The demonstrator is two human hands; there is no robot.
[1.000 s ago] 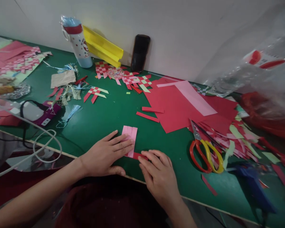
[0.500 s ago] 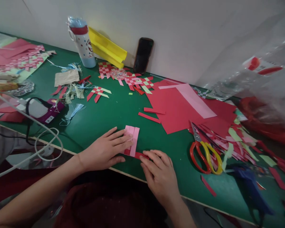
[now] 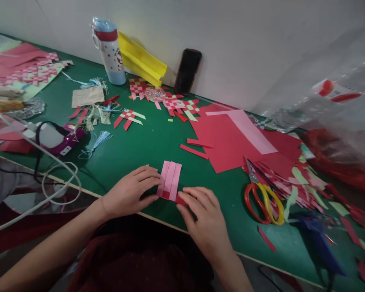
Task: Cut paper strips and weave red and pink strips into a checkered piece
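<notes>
Three pink paper strips lie side by side on the green table, crossed at their near end by a red strip. My left hand rests at the left edge of the pink strips, fingers curled with the tips pressing on them. My right hand lies palm down just right of them, fingertips pinching the red strip's right end.
Red and pink paper sheets and loose strips lie right of centre. Red-and-yellow scissors sit to the right. A bottle, yellow folded paper and a phone stand at the wall. Woven pieces, tassels and a purple tool lie left.
My left hand has drawn back to the left, uncovering the pink strips, which now lie closer together. My right hand has shifted slightly left and forward on the red strip.
</notes>
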